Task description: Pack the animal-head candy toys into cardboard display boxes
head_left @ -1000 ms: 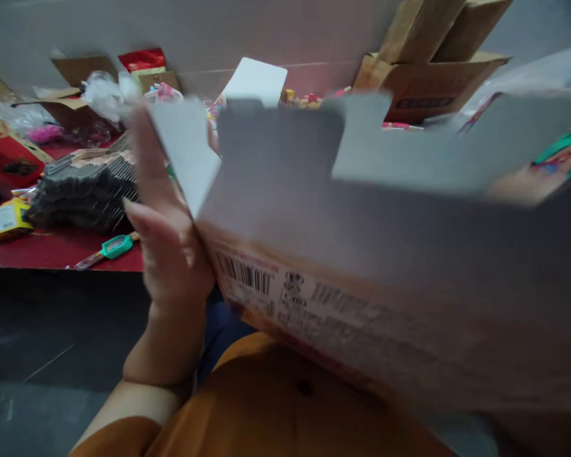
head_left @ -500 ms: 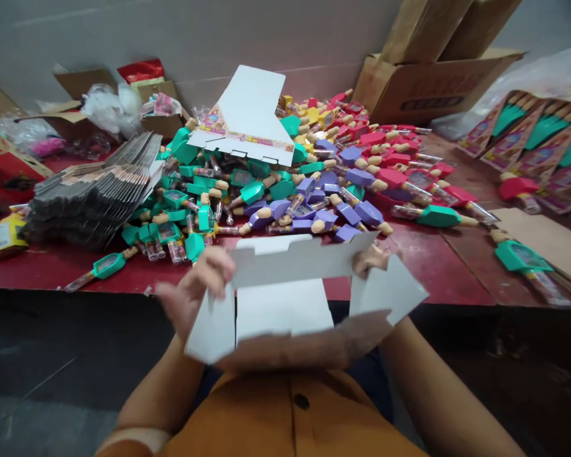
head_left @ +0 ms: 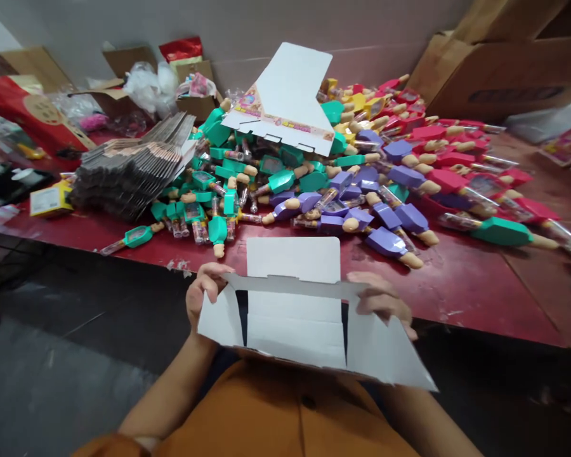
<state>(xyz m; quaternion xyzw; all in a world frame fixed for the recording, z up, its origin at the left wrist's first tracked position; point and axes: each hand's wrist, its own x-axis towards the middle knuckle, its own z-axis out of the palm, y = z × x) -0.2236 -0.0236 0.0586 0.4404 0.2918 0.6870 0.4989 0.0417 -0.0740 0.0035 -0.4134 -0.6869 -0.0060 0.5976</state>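
A partly folded cardboard box [head_left: 295,336], white inside, is held in front of my body at the table's near edge. My left hand [head_left: 206,289] is closed on its left upper corner, thumb and fingers pinching the card. On the opposite corner my right hand [head_left: 385,298] grips the card, its fingers bent over the edge. A wide back flap stands up toward the table, and side flaps angle outward. Beyond the box lies a pile of green [head_left: 217,230], purple [head_left: 385,242] and red [head_left: 492,187] paddle-shaped toys with tan knobs and clear tubes.
Another white printed carton [head_left: 292,82] rests on the pile. To the left are a stack of flat folded cartons [head_left: 128,168], a small yellow box [head_left: 51,198] and a red bag [head_left: 33,114]. Large brown boxes [head_left: 504,82] stand at the back right of the red table [head_left: 476,295].
The box has turned and opened out, its back flap now upright. My left fingers have closed on its corner, and my right hand shows more clearly. The view has swung left.
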